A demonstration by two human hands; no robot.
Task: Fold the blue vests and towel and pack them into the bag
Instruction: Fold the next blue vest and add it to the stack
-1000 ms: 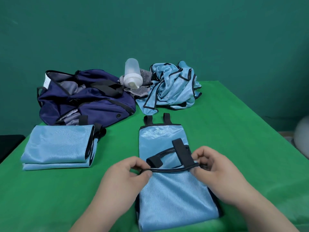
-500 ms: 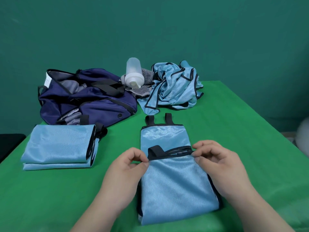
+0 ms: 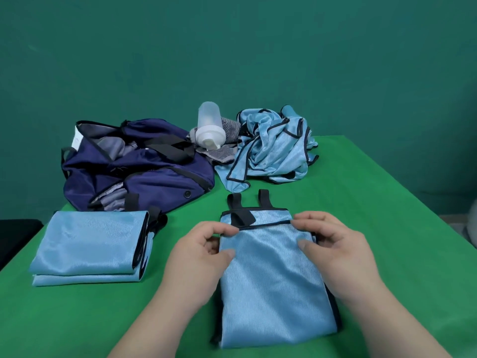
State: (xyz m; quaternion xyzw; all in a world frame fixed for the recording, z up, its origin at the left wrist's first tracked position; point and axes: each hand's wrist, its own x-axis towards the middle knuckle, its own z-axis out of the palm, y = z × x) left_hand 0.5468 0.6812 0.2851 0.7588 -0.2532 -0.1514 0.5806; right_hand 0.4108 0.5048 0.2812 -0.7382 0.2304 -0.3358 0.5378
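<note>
A light blue vest (image 3: 271, 280) with black trim lies folded lengthwise in front of me on the green table (image 3: 387, 228). My left hand (image 3: 198, 257) pinches the folded-over edge at its left corner. My right hand (image 3: 333, 251) pinches the same edge at its right corner. Both hold that edge close to the vest's far end, where two black straps stick out. A stack of folded blue vests (image 3: 90, 246) lies at the left. A crumpled heap of blue vests (image 3: 271, 148) sits at the back. The navy bag (image 3: 134, 166) stands open at the back left.
A translucent shaker bottle (image 3: 210, 130) lies tipped on a grey striped towel (image 3: 222, 151) between the bag and the crumpled heap. The table's right edge runs diagonally at the right. A dark object (image 3: 15, 236) sits beyond the left edge.
Both hands have carried the vest's near edge away from me, folding it over until it lies close to the far strap end. The loose black strap is now mostly covered.
</note>
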